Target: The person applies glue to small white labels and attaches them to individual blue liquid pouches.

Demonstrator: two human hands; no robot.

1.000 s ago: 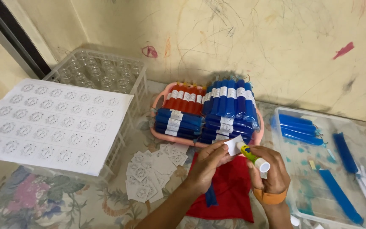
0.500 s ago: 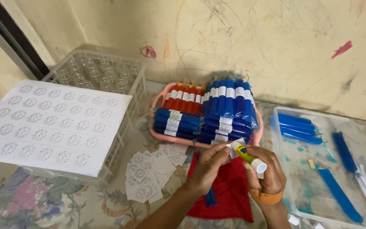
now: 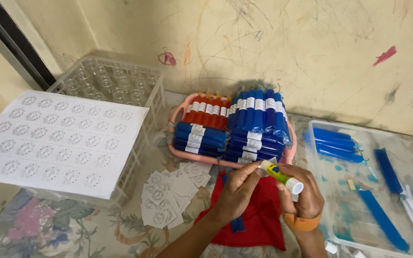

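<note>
- You are holding a glue stick (image 3: 281, 174) in your right hand (image 3: 298, 196); the fingers are curled tight around its yellow-green body, and its white end is pointing down and right.
- Your left hand (image 3: 237, 191) is pinching a small white label (image 3: 265, 163) between thumb and fingertips, right at the upper tip of the glue stick.
- The exact contact between label and glue tip is sitting behind your fingers; you cannot tell whether they are touching.
- Both hands are hovering over a red cloth (image 3: 259, 217); a blue stick (image 3: 237, 223) is lying on it, mostly hidden under your left wrist.
- An orange band (image 3: 301, 222) is sitting on your right wrist.
- A pink tray (image 3: 180, 114) just beyond your hands is carrying stacked blue tubes (image 3: 256, 112) and red tubes (image 3: 206, 113), each with a white label band; the lower layers are hidden.
- Loose cut labels (image 3: 168, 200) are lying scattered just left of the cloth.
- A large sheet of uncut labels (image 3: 53, 141) is resting on a clear crate of small jars (image 3: 115, 83), covering most of it.
- A clear plastic tub (image 3: 359, 143) on your right is holding more blue tubes; its near and right edges are cut off by the frame.
- The wall (image 3: 283, 48) is closing off the far side directly behind tray and tub.
- Open flowered tablecloth (image 3: 48, 229) is showing at the near left.
</note>
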